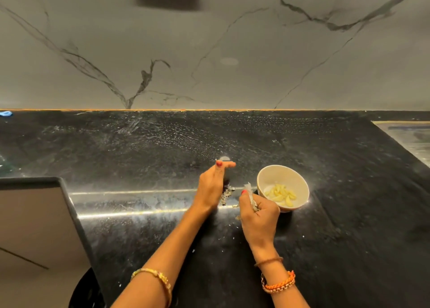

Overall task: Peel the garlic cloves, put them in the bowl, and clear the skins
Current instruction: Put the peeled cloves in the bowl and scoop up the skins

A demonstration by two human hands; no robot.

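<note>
Bangles ring both wrists nearest the viewer, a thin gold one on the left forearm (153, 276) and orange and beaded bands on the right (278, 282). Her right hand (258, 217) is curled round a bunch of papery white garlic skins (250, 194) that poke up past the thumb. Her left hand (213, 184) stands on its edge on the black bench (139, 149), fingers stretched out straight and holding nothing, with a small heap of pale skins (226, 194) lying against its palm side. Just right of both hands sits a cream bowl (300, 179) touching the right knuckles, and inside it lie the peeled cloves (281, 194), smooth, pale yellow and crescent-shaped, piled toward the near side. Behind rises a grey veined marble wall (209, 51).
</note>
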